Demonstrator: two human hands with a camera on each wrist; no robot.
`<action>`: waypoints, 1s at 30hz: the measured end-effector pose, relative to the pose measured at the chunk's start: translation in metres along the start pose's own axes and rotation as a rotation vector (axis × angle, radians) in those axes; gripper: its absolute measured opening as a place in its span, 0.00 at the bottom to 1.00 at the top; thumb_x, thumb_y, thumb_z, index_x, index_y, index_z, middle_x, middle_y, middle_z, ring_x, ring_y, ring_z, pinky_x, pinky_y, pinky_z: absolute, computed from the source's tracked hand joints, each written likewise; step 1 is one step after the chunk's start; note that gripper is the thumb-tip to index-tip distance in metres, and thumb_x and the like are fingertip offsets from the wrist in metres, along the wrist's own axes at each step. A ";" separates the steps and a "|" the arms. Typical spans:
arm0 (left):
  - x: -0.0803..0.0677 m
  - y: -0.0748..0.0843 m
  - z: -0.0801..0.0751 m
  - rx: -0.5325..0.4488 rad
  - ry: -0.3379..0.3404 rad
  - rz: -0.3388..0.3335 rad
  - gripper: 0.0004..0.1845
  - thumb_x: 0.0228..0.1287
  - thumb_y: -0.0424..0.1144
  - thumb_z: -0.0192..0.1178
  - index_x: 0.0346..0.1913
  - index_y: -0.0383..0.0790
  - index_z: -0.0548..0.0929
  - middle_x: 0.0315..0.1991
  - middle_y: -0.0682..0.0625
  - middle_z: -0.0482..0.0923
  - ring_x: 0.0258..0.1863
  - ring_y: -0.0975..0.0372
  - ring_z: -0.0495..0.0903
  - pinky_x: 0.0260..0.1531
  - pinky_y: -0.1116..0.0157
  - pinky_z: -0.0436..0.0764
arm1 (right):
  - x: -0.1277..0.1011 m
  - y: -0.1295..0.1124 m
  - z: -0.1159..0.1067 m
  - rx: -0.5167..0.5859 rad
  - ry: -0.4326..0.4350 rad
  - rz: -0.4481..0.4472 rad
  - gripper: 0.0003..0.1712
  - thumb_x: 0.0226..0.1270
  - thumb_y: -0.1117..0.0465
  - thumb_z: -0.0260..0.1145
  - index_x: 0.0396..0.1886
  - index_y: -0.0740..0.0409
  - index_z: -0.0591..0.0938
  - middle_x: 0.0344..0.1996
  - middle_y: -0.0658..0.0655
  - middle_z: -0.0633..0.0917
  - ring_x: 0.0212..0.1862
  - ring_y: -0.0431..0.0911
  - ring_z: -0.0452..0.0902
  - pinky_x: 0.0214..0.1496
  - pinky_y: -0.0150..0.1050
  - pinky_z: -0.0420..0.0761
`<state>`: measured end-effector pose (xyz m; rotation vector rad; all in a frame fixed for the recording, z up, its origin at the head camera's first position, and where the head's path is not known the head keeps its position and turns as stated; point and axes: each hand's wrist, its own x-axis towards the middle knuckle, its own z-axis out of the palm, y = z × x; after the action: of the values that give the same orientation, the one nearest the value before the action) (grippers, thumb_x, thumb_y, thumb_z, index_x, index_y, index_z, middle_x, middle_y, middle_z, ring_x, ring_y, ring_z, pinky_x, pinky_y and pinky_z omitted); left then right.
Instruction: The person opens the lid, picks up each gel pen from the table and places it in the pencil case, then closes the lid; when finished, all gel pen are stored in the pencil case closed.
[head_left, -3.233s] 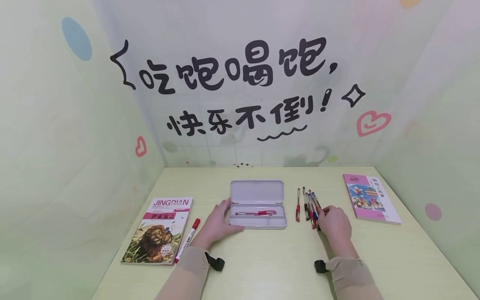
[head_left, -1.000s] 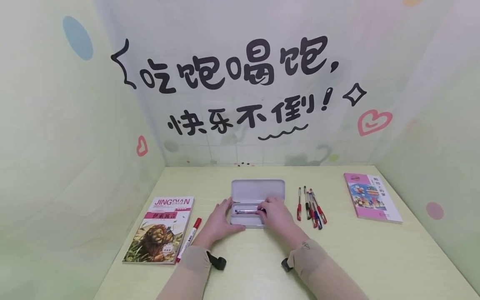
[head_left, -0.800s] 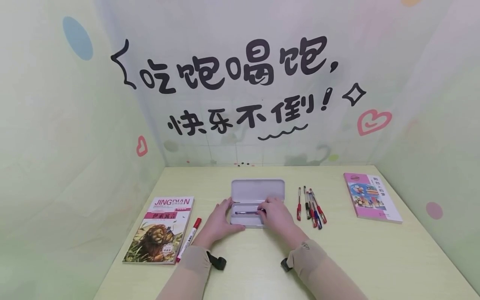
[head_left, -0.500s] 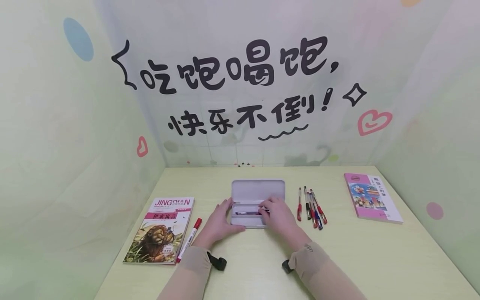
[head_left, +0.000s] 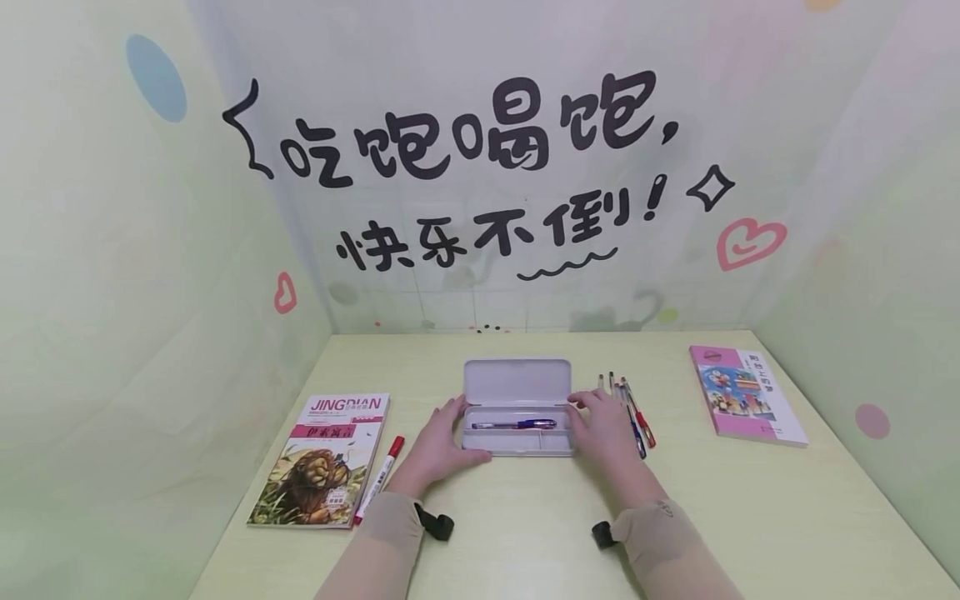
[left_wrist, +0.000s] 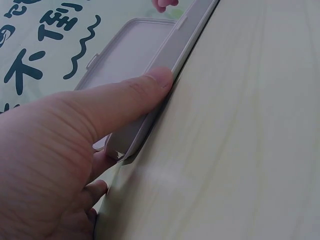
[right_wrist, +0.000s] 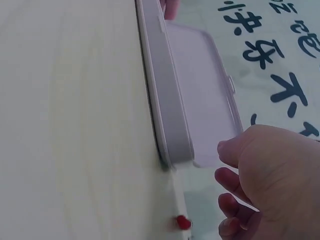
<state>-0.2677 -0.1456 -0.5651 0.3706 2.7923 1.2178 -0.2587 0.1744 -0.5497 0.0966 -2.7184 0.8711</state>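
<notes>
Right hand (head_left: pixel 606 423) has left the open white plastic pencil case (head_left: pixel 517 407), fingers relaxed beside it; blue-capped pen (head_left: pixel 515 424) now inside. Left hand (head_left: pixel 437 440) still braces the case's left end, thumb flat.

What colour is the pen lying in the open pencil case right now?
Blue: the pen in the pencil case has a blue barrel and cap, clearest in the head view.
</notes>
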 end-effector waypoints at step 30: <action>0.003 -0.005 0.001 0.007 -0.007 0.009 0.65 0.47 0.59 0.87 0.88 0.60 0.61 0.88 0.44 0.61 0.89 0.36 0.52 0.88 0.32 0.52 | -0.019 0.075 -0.049 -0.132 -0.065 0.375 0.25 0.80 0.56 0.62 0.66 0.69 0.83 0.58 0.78 0.82 0.56 0.70 0.81 0.55 0.65 0.85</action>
<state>-0.2713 -0.1479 -0.5693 0.3879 2.7930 1.2059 -0.2395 0.2634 -0.5589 -0.4317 -2.8953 0.7872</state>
